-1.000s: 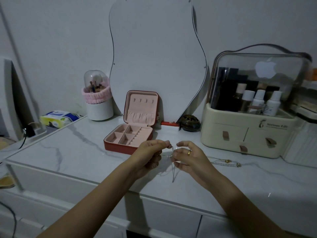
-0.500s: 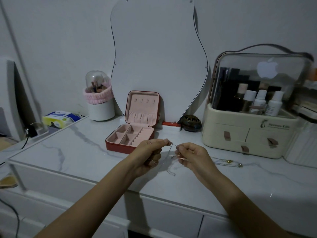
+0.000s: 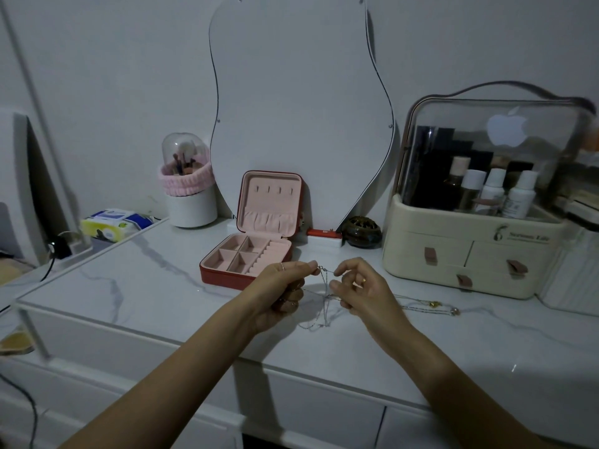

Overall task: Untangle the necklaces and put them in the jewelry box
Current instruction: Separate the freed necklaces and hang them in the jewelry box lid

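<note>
- Box (image 3: 246, 260): one, lid up, left of my hands on the surface (image 3: 129, 286). I count four square pockets plus a ring-roll strip, all bare. Nothing stowed yet.
- Left hand (image 3: 278, 293): thumb and forefinger pressed together on a thin silver chain (image 3: 324, 306), other fingers curled; I can't tell if they hold more.
- Chain runs between both hands, crosses itself in the gap and hangs to the surface. Knot looks unresolved, so I judge untangling in progress.
- Right hand (image 3: 363, 290): pinching the same chain at the fingertips, remaining fingers loosely bent.
- Loose strands (image 3: 431, 304) to the right on the surface, with one gold bead and one pearl-like bead. Strand count: at least two; too fine to tell exactly.
- Left to do: free each necklace, lay all in the box.
</note>
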